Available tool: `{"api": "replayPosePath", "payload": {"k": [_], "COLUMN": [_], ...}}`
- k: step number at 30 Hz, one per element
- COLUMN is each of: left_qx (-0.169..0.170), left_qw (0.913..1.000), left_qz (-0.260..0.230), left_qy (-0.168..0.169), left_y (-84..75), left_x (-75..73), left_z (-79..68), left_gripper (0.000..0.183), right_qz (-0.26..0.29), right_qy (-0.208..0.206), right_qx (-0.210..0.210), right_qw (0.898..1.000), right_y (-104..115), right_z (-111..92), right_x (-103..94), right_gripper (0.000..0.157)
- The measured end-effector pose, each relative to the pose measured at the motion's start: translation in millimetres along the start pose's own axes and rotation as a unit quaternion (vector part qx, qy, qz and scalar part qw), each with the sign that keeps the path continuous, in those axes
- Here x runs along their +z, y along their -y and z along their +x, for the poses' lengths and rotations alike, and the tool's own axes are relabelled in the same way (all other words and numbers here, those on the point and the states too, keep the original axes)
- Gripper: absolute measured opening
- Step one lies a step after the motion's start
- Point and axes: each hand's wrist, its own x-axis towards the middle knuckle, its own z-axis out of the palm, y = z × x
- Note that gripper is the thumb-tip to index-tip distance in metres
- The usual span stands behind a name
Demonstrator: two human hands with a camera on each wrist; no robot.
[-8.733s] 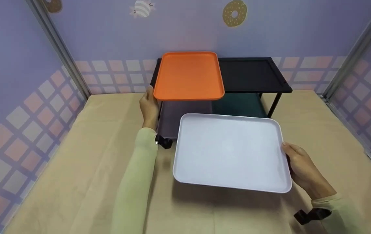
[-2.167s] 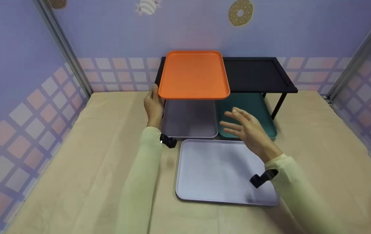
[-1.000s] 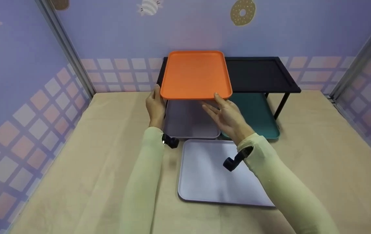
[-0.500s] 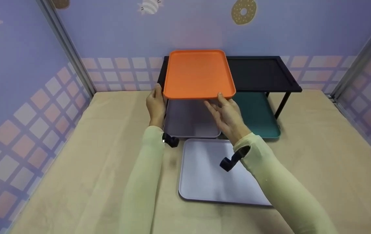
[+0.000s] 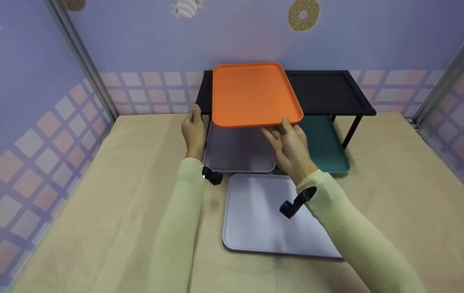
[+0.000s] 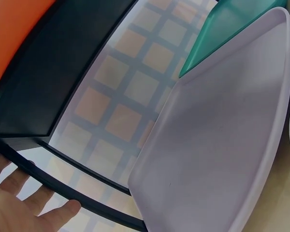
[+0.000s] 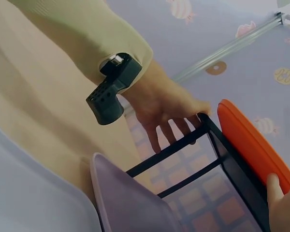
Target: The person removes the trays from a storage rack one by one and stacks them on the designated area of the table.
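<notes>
An orange tray [image 5: 254, 93] lies over the left half of the black rack's top [image 5: 325, 93], turned slightly askew. My right hand [image 5: 291, 148] pinches its front edge near the right corner, thumb on top and fingers below. In the right wrist view the thumb presses the orange tray's rim [image 7: 253, 140]. My left hand [image 5: 194, 132] grips the rack's front left corner. The left wrist view shows its fingers [image 6: 41, 198] behind the black leg [image 6: 63, 191]. A pale lavender tray [image 5: 252, 219] lies flat in front of the rack, partly hidden by my right forearm.
Under the rack's top a greyish-purple tray [image 5: 240, 150] sits at left and a teal tray [image 5: 327, 146] at right. A patterned wall [image 5: 154, 40] stands close behind the rack. The tan table surface [image 5: 134, 183] extends on both sides.
Since the oldest frame, my right hand has put down the pale lavender tray and taken hold of the orange one. Lately the orange tray's front has swung right. The left hand stays.
</notes>
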Motion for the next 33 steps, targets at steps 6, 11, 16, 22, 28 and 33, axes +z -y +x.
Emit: {"api": "replayPosePath", "payload": {"k": [6,11,16,22,28,33], "left_qx": [0.002,0.003,-0.004,0.000,0.005,0.004], "left_qw": [1.0000,0.9999,1.0000,0.9999,1.0000,1.0000], "left_qz": [-0.002,0.004,-0.002,-0.007,-0.004,-0.006], "left_qy": [-0.008,-0.010,-0.003,0.007,0.007,0.006], "left_y": [-0.7,0.0,0.5,1.4,1.9,1.0], "left_x": [1.1,0.3,0.6,1.4,1.9,1.9], "left_z": [1.4,2.7,2.5,1.6,0.8,1.3], "left_gripper": [0.050,0.049,0.046,0.046,0.049,0.048], "right_qz": [-0.015,-0.015,-0.022,-0.037,-0.060,-0.057], "right_qy": [0.018,0.022,0.027,0.022,0.028,0.037], "right_qx": [-0.010,-0.005,-0.007,-0.016,-0.028,-0.036], "right_qw": [1.000,1.000,0.999,0.999,0.997,0.997], "right_y": [2.9,4.2,5.3,8.8,15.1,21.5], "right_z": [-4.6,-7.3,-8.6,-11.0,-14.8,-17.2], "right_x": [-5.2,-7.7,-11.4,-17.2,-26.7,-34.8], "right_gripper": [0.050,0.050,0.050,0.050,0.050,0.051]}}
